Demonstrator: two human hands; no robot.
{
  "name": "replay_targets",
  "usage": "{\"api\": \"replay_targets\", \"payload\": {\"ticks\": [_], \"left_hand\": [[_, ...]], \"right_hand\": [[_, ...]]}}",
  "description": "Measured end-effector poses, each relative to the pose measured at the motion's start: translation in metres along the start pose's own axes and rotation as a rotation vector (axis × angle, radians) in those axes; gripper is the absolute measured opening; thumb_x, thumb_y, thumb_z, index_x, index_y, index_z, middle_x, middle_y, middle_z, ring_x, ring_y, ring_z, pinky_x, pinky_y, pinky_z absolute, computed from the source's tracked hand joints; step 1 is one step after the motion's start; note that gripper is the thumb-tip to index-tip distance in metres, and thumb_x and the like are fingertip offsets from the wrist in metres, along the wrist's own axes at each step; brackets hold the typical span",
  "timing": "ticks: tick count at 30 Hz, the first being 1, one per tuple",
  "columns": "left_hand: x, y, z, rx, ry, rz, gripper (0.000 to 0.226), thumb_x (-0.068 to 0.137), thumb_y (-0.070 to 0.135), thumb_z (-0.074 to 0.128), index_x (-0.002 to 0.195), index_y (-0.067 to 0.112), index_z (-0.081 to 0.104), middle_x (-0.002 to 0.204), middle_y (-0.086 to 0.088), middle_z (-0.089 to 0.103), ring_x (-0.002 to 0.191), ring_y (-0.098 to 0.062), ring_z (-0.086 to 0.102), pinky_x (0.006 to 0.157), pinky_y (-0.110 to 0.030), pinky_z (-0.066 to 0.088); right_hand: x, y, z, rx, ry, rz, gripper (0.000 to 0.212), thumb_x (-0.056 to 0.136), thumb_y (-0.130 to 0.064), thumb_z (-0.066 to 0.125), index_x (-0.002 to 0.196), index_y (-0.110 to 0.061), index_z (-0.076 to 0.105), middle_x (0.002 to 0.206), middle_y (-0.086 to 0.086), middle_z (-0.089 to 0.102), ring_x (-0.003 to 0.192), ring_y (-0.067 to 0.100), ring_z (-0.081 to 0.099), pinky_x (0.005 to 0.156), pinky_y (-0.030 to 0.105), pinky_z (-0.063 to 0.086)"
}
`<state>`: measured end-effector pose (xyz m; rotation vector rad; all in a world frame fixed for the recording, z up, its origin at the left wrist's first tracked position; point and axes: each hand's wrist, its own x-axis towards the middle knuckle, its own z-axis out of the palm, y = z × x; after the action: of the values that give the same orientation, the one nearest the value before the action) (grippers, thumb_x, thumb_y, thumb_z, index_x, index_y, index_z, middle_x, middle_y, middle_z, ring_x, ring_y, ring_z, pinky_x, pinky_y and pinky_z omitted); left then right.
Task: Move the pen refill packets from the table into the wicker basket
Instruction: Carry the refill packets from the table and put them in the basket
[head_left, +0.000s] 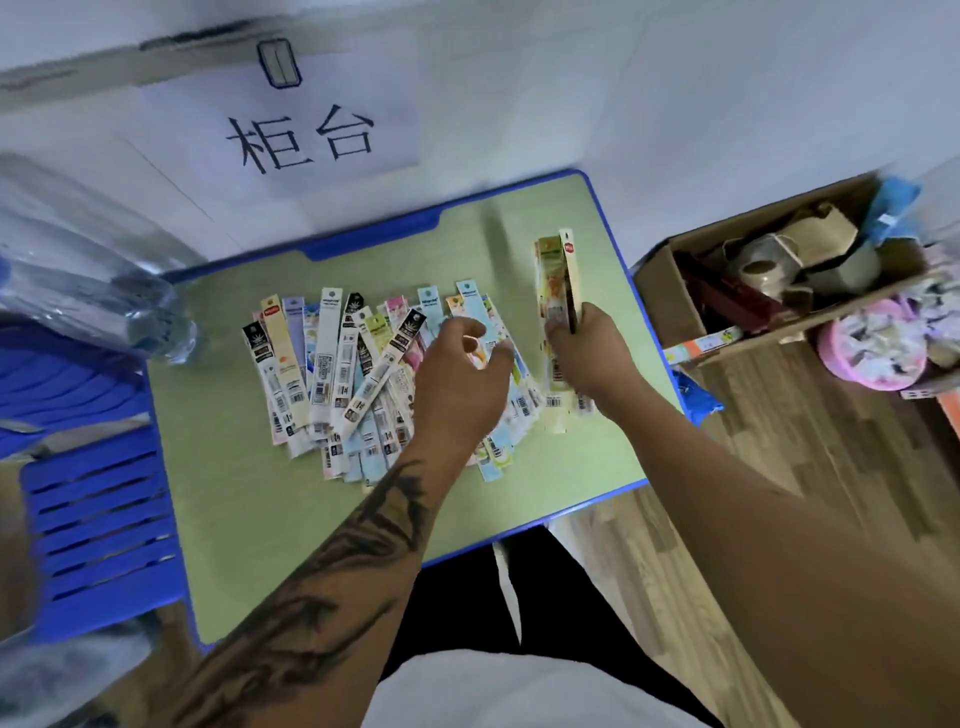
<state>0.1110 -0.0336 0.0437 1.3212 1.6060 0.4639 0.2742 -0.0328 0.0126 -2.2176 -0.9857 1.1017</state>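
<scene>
Head view: wall sign (291, 130) reads "柜台".

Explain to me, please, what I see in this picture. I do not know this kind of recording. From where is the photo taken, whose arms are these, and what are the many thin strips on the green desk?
There is no machine here. A person wears a wide-angle camera on the head, so this one picture looks forward and down at their own two arms.

On the green desk with a blue rim lies a spread pile of pen refill packets, long thin strips in many colours. The right hand grips a small bundle of packets standing upright. The left hand hovers over the pile with thumb and fingers curled, about to pinch one; whether it already touches a packet is unclear.

Beside the desk are a blue plastic chair on the left and a cardboard box of odds and ends on the right. No wicker basket is in view.
</scene>
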Motion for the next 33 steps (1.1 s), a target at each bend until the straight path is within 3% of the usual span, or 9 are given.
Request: {"api": "replay_targets", "payload": {"ticks": [3,7,10,14,20,23,27,30,33], "left_hand": [[-0.009,0.042,0.028,-0.222,-0.196,-0.129,0.045,0.093,0.055,0.066,0.125,0.025,0.057,0.109,0.001,0.066,0.083,-0.017,0.064,0.067,-0.031,0.051],[-0.031,0.088,0.069,-0.361,-0.464,-0.197,0.046,0.086,0.062,0.071,0.114,0.026,0.07,0.111,0.003,0.075,0.102,-0.021,0.072,0.091,-0.047,0.059],[-0.057,0.112,0.106,-0.404,-0.522,-0.109,0.049,0.078,0.06,0.076,0.108,0.022,0.075,0.104,-0.002,0.079,0.105,-0.021,0.073,0.101,-0.047,0.054],[-0.107,0.137,0.166,-0.388,-0.585,-0.064,0.025,0.099,0.034,0.067,0.111,0.013,0.072,0.095,-0.005,0.078,0.093,-0.02,0.074,0.086,-0.035,0.056],[-0.196,0.173,0.274,-0.306,-0.715,-0.048,0.028,0.104,0.031,0.058,0.12,0.012,0.071,0.1,-0.014,0.074,0.089,-0.025,0.071,0.079,-0.04,0.059],[-0.238,0.192,0.325,-0.293,-0.763,-0.042,0.028,0.104,0.032,0.058,0.12,0.012,0.07,0.09,-0.009,0.073,0.072,-0.02,0.072,0.057,-0.03,0.059],[-0.289,0.212,0.391,-0.259,-0.8,-0.011,0.031,0.103,0.035,0.06,0.12,0.013,0.073,0.101,-0.012,0.074,0.086,-0.025,0.071,0.068,-0.034,0.061],[-0.314,0.223,0.435,-0.252,-0.833,-0.039,0.034,0.103,0.042,0.057,0.124,0.019,0.071,0.114,-0.013,0.076,0.096,-0.029,0.074,0.076,-0.043,0.062],[-0.334,0.237,0.482,-0.213,-0.88,-0.062,0.031,0.107,0.037,0.051,0.121,0.016,0.07,0.106,-0.016,0.077,0.089,-0.029,0.075,0.078,-0.044,0.061]], "right_hand": [[-0.025,-0.001,-0.033,0.125,0.001,-0.051,0.021,0.098,-0.033,0.053,0.087,-0.016,0.052,0.073,-0.001,0.056,0.064,0.019,0.052,0.062,0.034,0.043],[-0.062,0.011,-0.077,0.221,-0.017,-0.181,0.031,0.086,-0.028,0.043,0.102,-0.01,0.062,0.087,0.002,0.069,0.073,0.015,0.063,0.063,0.033,0.05],[-0.085,0.039,-0.108,0.254,-0.027,-0.239,0.034,0.096,-0.026,0.045,0.122,-0.009,0.058,0.108,0.007,0.071,0.1,0.017,0.07,0.085,0.038,0.058],[-0.122,0.092,-0.169,0.346,0.034,-0.22,0.015,0.105,-0.011,0.046,0.119,-0.007,0.047,0.105,0.005,0.064,0.089,0.007,0.062,0.075,0.019,0.05],[-0.188,0.188,-0.271,0.587,0.138,-0.164,0.033,0.1,-0.016,0.054,0.132,-0.023,0.056,0.11,0.008,0.074,0.104,0.026,0.072,0.091,0.051,0.06],[-0.213,0.238,-0.312,0.774,0.26,-0.075,0.015,0.103,-0.014,0.057,0.115,-0.018,0.064,0.104,0.017,0.074,0.094,0.03,0.075,0.083,0.05,0.062],[-0.233,0.294,-0.357,0.932,0.482,0.008,0.008,0.1,-0.014,0.065,0.101,-0.011,0.058,0.078,-0.001,0.068,0.062,0.009,0.064,0.055,0.027,0.05],[-0.241,0.327,-0.386,0.972,0.609,0.051,0.013,0.097,-0.019,0.069,0.092,-0.013,0.058,0.071,-0.001,0.067,0.063,0.015,0.062,0.062,0.036,0.052],[-0.245,0.363,-0.419,0.953,0.752,0.115,0.024,0.097,-0.023,0.068,0.081,-0.007,0.06,0.071,0.008,0.067,0.063,0.02,0.058,0.063,0.046,0.053]]}}
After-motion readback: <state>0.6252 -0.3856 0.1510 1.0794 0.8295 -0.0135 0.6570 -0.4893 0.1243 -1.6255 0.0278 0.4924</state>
